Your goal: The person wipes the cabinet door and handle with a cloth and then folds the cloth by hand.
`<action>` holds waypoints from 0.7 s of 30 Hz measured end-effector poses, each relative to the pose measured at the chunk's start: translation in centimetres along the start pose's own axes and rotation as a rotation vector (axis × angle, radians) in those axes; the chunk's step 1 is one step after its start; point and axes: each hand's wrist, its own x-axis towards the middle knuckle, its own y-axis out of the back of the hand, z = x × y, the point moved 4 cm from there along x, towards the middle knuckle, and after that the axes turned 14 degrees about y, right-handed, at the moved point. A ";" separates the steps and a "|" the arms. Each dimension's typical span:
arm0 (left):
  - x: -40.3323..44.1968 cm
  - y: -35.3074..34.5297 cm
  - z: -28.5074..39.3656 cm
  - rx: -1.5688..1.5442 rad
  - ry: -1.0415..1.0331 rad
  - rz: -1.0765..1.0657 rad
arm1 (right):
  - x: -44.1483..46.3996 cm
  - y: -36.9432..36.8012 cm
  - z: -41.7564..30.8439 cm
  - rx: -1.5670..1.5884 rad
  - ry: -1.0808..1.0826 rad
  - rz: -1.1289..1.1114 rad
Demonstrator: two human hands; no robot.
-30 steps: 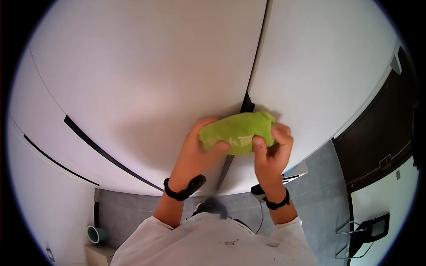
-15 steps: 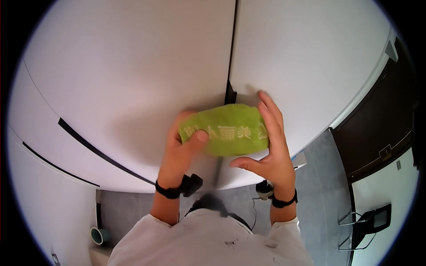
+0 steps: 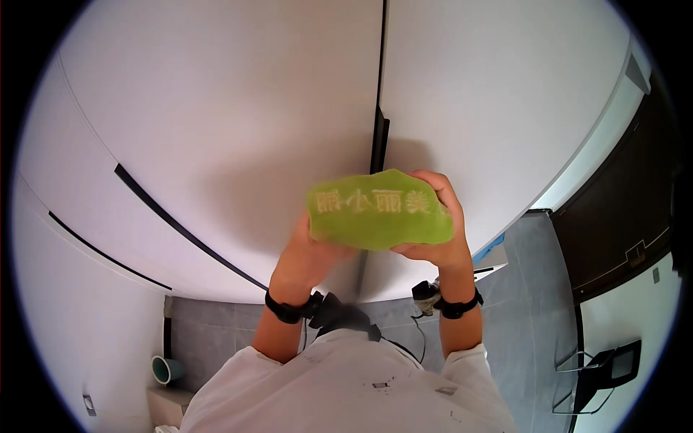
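Note:
A folded green cloth (image 3: 375, 224) with pale lettering is held up between both hands before white cabinet doors (image 3: 238, 108). My left hand (image 3: 310, 252) grips its left end from below, with most of the fingers hidden behind the cloth. Around the right end, my right hand (image 3: 444, 224) has its fingers over the top corner and its thumb at the lower edge. Just above the cloth is a black handle (image 3: 380, 141) at the seam of the doors.
Dark slots (image 3: 188, 224) run along the cabinet at left. A green bin (image 3: 166, 369) stands on the grey floor at lower left. At right are a brown door (image 3: 621, 216), a black chair (image 3: 610, 372) and a white box (image 3: 492, 260) with something blue.
The cloth has turned so its lettering faces up and lies flatter. My right hand, which had opened half a second ago, has closed on the right end. The left thumb has gone below the cloth.

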 end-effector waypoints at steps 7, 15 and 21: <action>0.1 -1.9 -0.5 0.625 -0.388 -0.059 | -1.7 -0.2 0.7 0.172 -0.117 -0.007; 0.9 -1.5 -1.1 0.706 -0.428 0.031 | -1.1 -1.1 -0.9 0.096 -0.156 -0.065; 0.4 -1.0 -1.7 0.869 -0.515 0.037 | -1.2 -1.0 -1.5 0.010 -0.052 -0.186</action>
